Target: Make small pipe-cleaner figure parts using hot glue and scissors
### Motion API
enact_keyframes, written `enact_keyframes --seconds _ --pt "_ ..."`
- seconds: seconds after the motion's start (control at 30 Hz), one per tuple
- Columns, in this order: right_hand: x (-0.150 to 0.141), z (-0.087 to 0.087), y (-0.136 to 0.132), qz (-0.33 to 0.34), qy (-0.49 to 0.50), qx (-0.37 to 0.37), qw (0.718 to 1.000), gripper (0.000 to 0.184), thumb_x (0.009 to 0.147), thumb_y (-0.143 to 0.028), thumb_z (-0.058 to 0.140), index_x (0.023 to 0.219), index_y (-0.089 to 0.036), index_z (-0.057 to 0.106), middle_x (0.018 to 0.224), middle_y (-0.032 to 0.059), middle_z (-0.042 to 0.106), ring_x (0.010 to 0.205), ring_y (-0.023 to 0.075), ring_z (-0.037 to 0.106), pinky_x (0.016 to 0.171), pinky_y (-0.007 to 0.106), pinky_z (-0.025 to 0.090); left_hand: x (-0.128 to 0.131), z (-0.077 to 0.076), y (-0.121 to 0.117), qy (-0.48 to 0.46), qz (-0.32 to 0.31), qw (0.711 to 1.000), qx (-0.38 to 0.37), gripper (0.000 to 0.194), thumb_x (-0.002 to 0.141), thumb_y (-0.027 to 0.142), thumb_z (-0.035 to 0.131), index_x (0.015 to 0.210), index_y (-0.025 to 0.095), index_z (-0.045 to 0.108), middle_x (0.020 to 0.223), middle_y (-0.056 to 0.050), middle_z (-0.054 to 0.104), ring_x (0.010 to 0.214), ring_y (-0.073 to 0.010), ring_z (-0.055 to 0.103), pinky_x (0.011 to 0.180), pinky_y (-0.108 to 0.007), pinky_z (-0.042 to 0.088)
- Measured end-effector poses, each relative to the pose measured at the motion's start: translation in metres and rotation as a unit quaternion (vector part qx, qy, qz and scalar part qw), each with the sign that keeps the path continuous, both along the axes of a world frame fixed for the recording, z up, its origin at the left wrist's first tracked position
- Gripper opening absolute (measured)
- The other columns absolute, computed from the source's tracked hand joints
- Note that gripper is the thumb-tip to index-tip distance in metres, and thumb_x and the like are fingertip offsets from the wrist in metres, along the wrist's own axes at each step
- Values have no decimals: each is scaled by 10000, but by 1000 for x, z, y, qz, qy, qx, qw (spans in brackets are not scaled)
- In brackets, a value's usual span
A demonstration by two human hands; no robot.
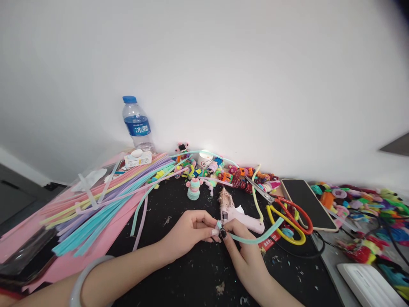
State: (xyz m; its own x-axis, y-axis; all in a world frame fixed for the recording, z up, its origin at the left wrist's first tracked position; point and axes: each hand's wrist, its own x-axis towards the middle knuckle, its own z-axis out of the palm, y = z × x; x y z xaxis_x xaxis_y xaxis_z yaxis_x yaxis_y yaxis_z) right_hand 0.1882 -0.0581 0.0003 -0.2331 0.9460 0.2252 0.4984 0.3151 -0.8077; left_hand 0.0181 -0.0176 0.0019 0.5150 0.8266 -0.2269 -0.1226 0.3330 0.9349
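My left hand [194,230] and my right hand [243,249] meet over the black table, fingertips pinched together. Between them is one end of a mint-green pipe cleaner [255,240], its free length curving off to the right. The small worked end is mostly covered by my fingers. Just behind my hands lies a pale pink hot glue gun [244,219], its nozzle end crusted brown. A little mint-and-pink pipe cleaner figure [193,189] stands farther back, left of the glue gun.
Pipe cleaners [105,204] in several colours lie bundled at left, before a water bottle [137,123]. Red-handled scissors [292,211], a yellow-handled pair [284,230] and a phone [306,204] lie at right. Colourful pieces [233,175] line the wall. A white device [370,281] sits front right.
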Motion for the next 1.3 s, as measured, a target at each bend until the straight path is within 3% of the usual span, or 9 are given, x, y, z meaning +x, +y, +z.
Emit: enact_keyframes --seconds 0.37,0.63,1.3 --pt "1 2 -1 -2 81 11 997 150 905 -186 427 839 -198 560 764 12 579 734 169 550 679 269 415 0 3 1 6 -1 1000 0 159 713 237 692 819 124 660 751 -50 709 732 -179 656 683 -276 486" --pt "-1 -3 -1 6 73 51 996 137 878 -149 450 819 -189 566 725 13 587 688 162 541 634 251 414 -1 0 1 0 -23 1000 6 136 712 218 694 794 118 651 739 -45 711 718 -165 655 668 -255 482" --pt "-2 -1 -1 13 20 45 999 162 856 -140 437 736 -160 544 674 30 575 602 144 513 560 243 380 -1 3 0 26 -22 999 23 178 773 274 628 798 102 666 660 -35 686 642 -151 642 616 -241 487"
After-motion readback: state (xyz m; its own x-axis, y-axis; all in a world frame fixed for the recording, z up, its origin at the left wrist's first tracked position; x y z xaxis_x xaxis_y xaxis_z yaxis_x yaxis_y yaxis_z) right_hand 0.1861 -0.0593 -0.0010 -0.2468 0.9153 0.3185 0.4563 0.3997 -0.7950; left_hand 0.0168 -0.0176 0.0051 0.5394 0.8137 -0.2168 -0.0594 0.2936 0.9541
